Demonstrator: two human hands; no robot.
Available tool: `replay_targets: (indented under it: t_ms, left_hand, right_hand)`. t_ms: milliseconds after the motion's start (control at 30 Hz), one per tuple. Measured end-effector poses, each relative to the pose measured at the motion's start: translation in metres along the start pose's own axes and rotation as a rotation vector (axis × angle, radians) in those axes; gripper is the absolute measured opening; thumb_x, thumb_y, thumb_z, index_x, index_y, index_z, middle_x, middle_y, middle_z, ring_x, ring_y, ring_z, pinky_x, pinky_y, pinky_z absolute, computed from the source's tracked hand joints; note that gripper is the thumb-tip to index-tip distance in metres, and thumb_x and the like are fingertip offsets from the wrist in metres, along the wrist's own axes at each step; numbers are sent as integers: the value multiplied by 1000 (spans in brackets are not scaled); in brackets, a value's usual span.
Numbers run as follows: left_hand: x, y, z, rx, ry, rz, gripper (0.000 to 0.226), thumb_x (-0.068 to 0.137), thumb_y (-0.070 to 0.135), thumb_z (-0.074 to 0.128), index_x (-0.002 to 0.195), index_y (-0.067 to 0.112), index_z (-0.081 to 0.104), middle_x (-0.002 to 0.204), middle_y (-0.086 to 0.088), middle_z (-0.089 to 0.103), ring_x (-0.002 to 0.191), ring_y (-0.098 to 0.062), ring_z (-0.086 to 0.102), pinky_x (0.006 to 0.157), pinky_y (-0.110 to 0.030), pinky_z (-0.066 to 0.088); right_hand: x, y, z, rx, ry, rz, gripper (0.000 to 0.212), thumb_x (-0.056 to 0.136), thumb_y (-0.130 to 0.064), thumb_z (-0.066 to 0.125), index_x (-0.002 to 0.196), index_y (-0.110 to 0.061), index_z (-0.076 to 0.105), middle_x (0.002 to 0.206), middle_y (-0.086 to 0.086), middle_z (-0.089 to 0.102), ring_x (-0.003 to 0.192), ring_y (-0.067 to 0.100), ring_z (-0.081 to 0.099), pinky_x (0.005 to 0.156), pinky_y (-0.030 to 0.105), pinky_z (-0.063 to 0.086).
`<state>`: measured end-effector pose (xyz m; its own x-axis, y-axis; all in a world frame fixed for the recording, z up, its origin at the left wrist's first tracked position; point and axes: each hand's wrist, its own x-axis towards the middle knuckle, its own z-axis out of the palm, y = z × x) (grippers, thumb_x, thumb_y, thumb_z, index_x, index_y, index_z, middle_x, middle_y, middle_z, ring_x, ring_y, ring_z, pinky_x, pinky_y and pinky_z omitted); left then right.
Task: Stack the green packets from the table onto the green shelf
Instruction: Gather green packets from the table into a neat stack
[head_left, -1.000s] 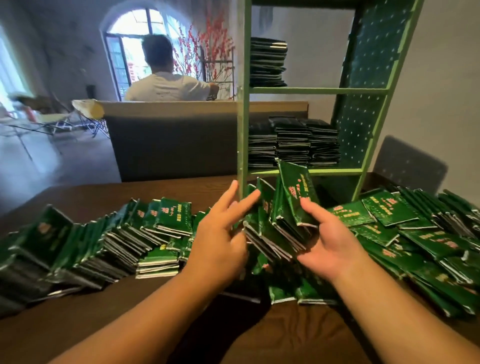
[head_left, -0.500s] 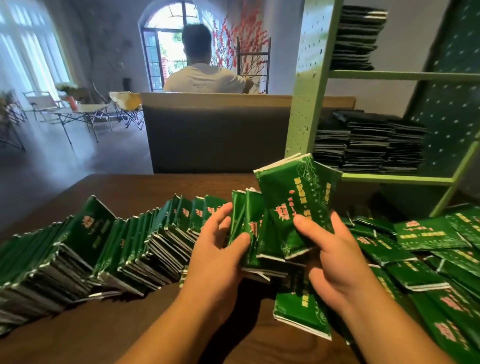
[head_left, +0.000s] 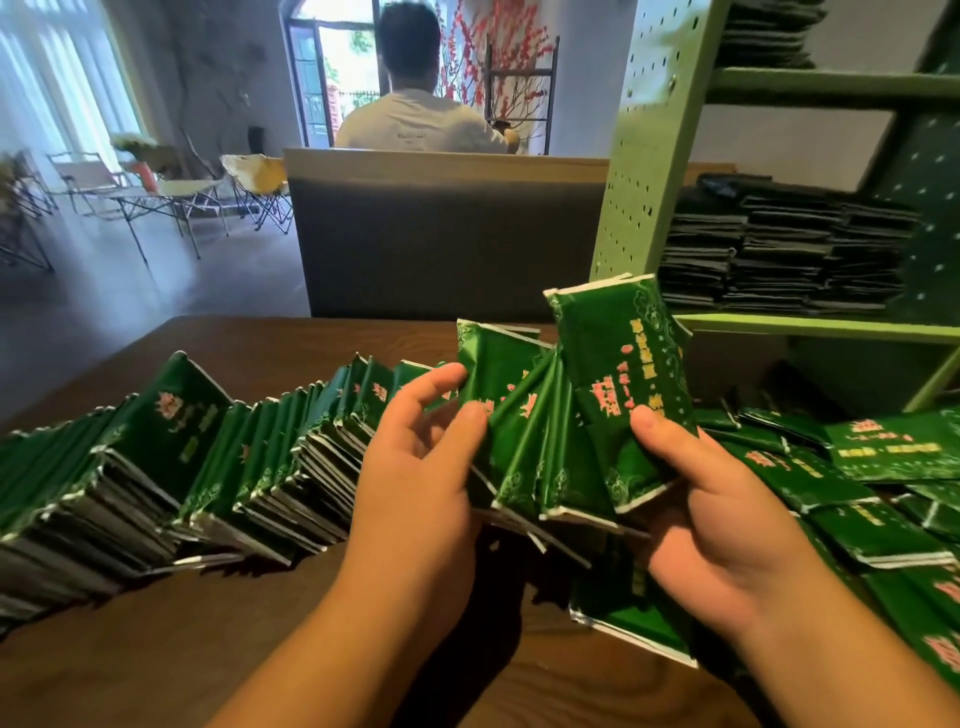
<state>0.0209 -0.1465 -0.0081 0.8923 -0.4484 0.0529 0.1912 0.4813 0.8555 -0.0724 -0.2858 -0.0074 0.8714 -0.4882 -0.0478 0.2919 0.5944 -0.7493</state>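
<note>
2 hands, left hand (head_left: 415, 493) and right hand (head_left: 722, 519), grip 1 packet bundle (head_left: 561, 431) (uncountable).

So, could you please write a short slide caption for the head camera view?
Both hands gather a fan of green packets above the table, beside the part-filled green shelf.

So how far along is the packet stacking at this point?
Partly done. Several dark stacks already sit on the green shelf, with more on the level above. In hand: both hands, left and right, grip a fanned bundle of packets above the table. Left: a long leaning row and a loose pile remain there.
</note>
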Motion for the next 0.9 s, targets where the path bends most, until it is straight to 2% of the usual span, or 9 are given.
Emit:
replay_targets:
  t_ms: [67,167,367,567,633,700,767,867,900]
  left_hand:
    - [4,1,-5,-12,58,-21,30,95,2,62,113,25,69,99,-9,76,80,-21,74,67,-38,60]
    - [10,5,-9,-100,123,-74,30,95,1,59,116,22,66,91,-11,76,67,-21,72,59,-36,60]
    - [9,12,-7,-165,32,-262,26,97,5,54,108,25,67,76,-5,77,54,-16,69,46,-27,55]
    - [-4,11,0,103,-265,-325,19,79,24,69,93,18,81,89,-11,77,76,-25,70,74,-38,51]
    - [-9,13,1,60,-302,-377,33,88,38,59,73,21,83,77,-5,77,73,-23,71,79,-39,53]
    - [-15,16,2,-10,-300,-418,41,86,48,55,70,23,83,77,-4,76,73,-21,71,90,-42,51]
    - [-7,21,7,-9,-282,-428,32,83,42,60,77,21,83,80,-5,74,74,-22,68,92,-41,48]
    - [-1,23,-9,-260,-147,-423,31,99,3,47,95,14,76,76,-6,59,69,-13,54,75,-22,43]
    - [0,22,-13,-296,-143,-436,35,98,-3,43,84,9,72,75,-8,58,68,-14,55,74,-21,43]
  right_hand:
    - [1,-2,-1,25,-23,2,64,45,-14,89,107,-4,77,111,20,75,98,35,75,74,55,61]
    - [-1,-3,-1,63,-41,40,84,25,-19,102,105,-5,79,115,21,74,101,38,74,74,55,61]
    - [-1,-7,-2,124,-69,62,62,43,-21,90,102,-4,80,116,21,73,100,37,74,71,53,62]
    - [-2,-6,0,111,-80,85,68,43,-21,95,107,-3,79,120,21,72,107,38,72,81,57,60]
    - [-1,-5,-1,110,-68,92,82,32,-22,101,109,-3,78,121,22,71,108,38,71,82,58,59]
    - [0,-4,-2,86,-67,87,69,39,-20,96,103,-4,80,117,21,73,103,37,73,77,55,61]
    - [-2,-5,1,50,-52,64,51,46,-22,85,94,-5,82,111,21,75,96,35,75,73,52,62]
    - [-3,-5,4,-18,-37,8,33,58,-22,74,86,-8,83,103,18,77,88,32,77,69,47,63]
    - [-3,-5,4,-33,-28,-4,26,64,-20,71,84,-9,83,99,17,77,85,30,77,67,46,64]
